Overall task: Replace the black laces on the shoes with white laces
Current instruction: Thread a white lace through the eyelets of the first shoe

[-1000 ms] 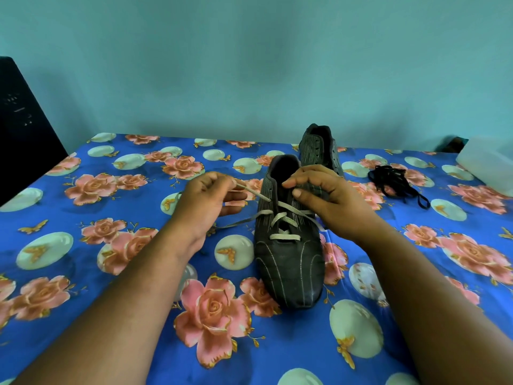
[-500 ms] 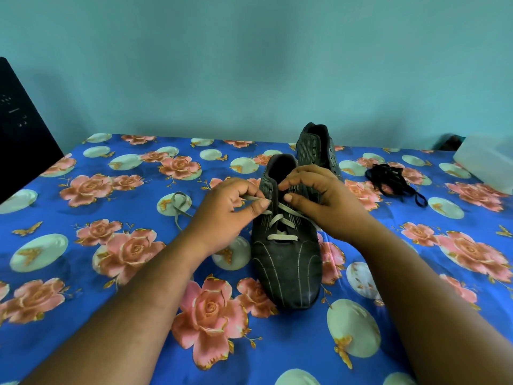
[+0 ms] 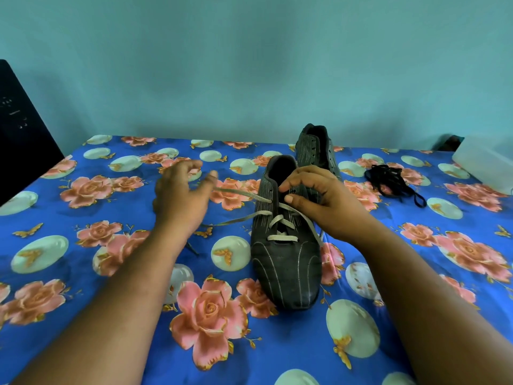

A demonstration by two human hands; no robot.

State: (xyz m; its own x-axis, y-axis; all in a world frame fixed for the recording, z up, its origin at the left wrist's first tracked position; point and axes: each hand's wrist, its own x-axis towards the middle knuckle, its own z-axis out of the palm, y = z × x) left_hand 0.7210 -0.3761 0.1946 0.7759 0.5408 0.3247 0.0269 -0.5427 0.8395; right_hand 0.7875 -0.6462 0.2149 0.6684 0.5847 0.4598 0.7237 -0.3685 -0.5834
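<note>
The near shoe (image 3: 286, 245) lies centre, toe at 6 o'clock, half threaded with the white lace (image 3: 281, 238); the right hand (image 3: 322, 201) pinches the lace at its collar. The left hand (image 3: 180, 198), blurred at 9 o'clock, has fingers spread beside the lace's loose end; black laces (image 3: 394, 183) lie at 2 o'clock.

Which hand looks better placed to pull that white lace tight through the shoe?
Probably the left hand: the white lace runs from the near shoe straight to its blurred fingers. The right hand rests on the eyelets, seemingly steadying the shoe.
</note>
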